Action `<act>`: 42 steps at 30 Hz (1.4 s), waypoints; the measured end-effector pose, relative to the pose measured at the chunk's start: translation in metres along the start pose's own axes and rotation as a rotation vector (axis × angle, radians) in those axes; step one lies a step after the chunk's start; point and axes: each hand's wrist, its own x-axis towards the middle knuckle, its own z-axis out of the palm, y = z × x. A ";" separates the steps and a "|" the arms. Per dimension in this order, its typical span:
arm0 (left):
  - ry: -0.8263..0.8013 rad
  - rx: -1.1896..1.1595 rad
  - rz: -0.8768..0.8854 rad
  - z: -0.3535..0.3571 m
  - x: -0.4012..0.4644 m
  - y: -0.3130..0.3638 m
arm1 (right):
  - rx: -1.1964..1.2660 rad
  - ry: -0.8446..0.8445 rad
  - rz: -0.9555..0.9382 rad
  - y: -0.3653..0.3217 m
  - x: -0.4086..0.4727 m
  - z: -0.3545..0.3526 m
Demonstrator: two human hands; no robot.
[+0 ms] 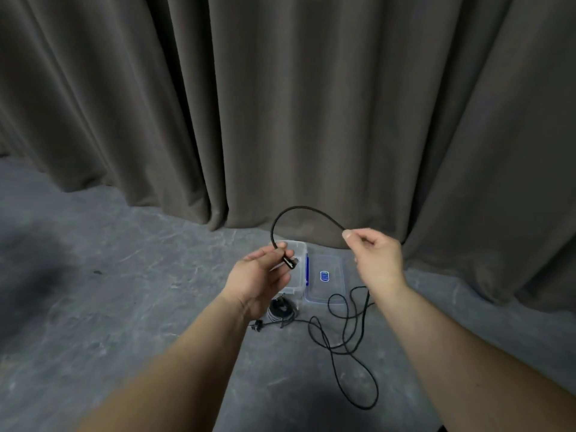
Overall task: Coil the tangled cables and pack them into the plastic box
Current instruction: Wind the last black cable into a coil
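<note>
Here, nearest you, the thin black cable (pixel 349 347) sprawls in loose tangled loops over the grey, marbled concrete floor (pixel 109 307), just in front of the plastic box (pixel 296 277). From those loops it climbs past your right wrist. Your left hand (pixel 261 275) is above the box's near left corner, its grip pinching the cable just behind the dark, stubby plug (pixel 290 262), fingers curled round it. Your right hand (pixel 375 257) is above the box's right side, its grip closed narrowly, thumb and fingertips nipping the cable. Between the two hands the cord arches up in a smooth, rounded hoop. The box itself is clear, rectangular and round-cornered, with a blue clip; its clear lid (pixel 324 282) bearing a blue label lies touching its right side. A coiled bundle of cable (pixel 282 310) is at the box's near end. Behind the box hangs a heavy, brown-grey curtain (pixel 280 104) in deep folds.
</note>
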 end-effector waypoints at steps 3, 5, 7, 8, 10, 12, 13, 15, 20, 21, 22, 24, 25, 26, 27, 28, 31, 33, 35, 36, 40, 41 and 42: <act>-0.027 -0.022 -0.011 0.014 0.004 -0.011 | -0.165 -0.097 -0.005 0.013 0.002 -0.007; -0.057 -0.046 0.001 0.019 0.008 -0.012 | -0.187 -0.151 0.025 0.028 0.003 -0.015; -0.080 -0.062 0.017 0.021 0.011 -0.010 | -0.183 -0.115 0.010 0.035 0.004 -0.019; -0.089 -0.067 0.024 0.021 0.012 -0.009 | -0.163 -0.079 -0.001 0.036 0.007 -0.020; -0.091 -0.076 0.043 0.023 0.015 -0.008 | -0.164 -0.082 -0.015 0.031 0.011 -0.019; -0.075 -0.066 0.072 0.024 0.017 -0.006 | -0.313 -0.220 -0.061 0.025 0.009 -0.016; -0.065 -0.049 0.090 0.024 0.019 -0.004 | -0.435 -0.310 -0.093 0.023 0.006 -0.014; -0.041 0.002 0.127 0.024 0.021 -0.003 | -0.674 -0.461 -0.148 0.017 0.000 -0.010; 0.018 0.320 0.268 0.019 0.022 -0.005 | -0.810 -0.711 -0.250 -0.007 -0.008 -0.011; 0.012 0.375 0.286 0.019 0.021 -0.007 | -0.778 -0.748 -0.245 -0.009 -0.008 -0.014; -0.002 0.421 0.298 0.019 0.019 -0.007 | -0.745 -0.774 -0.239 -0.010 -0.008 -0.016; -0.031 0.513 0.311 0.019 0.016 -0.008 | -0.628 -0.758 -0.229 -0.013 -0.008 -0.019; -0.044 0.548 0.310 0.019 0.015 -0.009 | -0.522 -0.709 -0.217 -0.014 -0.008 -0.019; -0.061 0.567 0.301 0.020 0.014 -0.009 | -0.391 -0.646 -0.203 -0.016 -0.008 -0.018; -0.084 0.577 0.284 0.020 0.013 -0.009 | -0.263 -0.582 -0.189 -0.018 -0.008 -0.018; -0.118 0.577 0.259 0.021 0.011 -0.010 | -0.160 -0.526 -0.175 -0.019 -0.007 -0.017; -0.216 0.483 0.156 0.026 0.007 -0.011 | 0.001 -0.382 -0.137 -0.015 -0.005 -0.012; -0.241 0.385 0.106 0.029 0.005 -0.011 | 0.025 -0.308 -0.119 -0.012 -0.002 -0.010; -0.243 0.326 0.099 0.032 0.005 -0.009 | 0.024 -0.285 -0.111 -0.011 0.001 -0.008; -0.230 0.316 0.106 0.033 0.005 -0.008 | 0.026 -0.284 -0.110 -0.011 0.002 -0.007; -0.188 0.341 0.191 0.038 0.006 -0.010 | 0.009 -0.258 -0.102 -0.006 0.004 -0.002; -0.200 0.351 0.215 0.039 0.005 -0.010 | 0.015 -0.237 -0.092 -0.006 0.004 -0.001; -0.217 0.353 0.232 0.040 0.004 -0.010 | 0.031 -0.213 -0.077 -0.005 0.003 0.000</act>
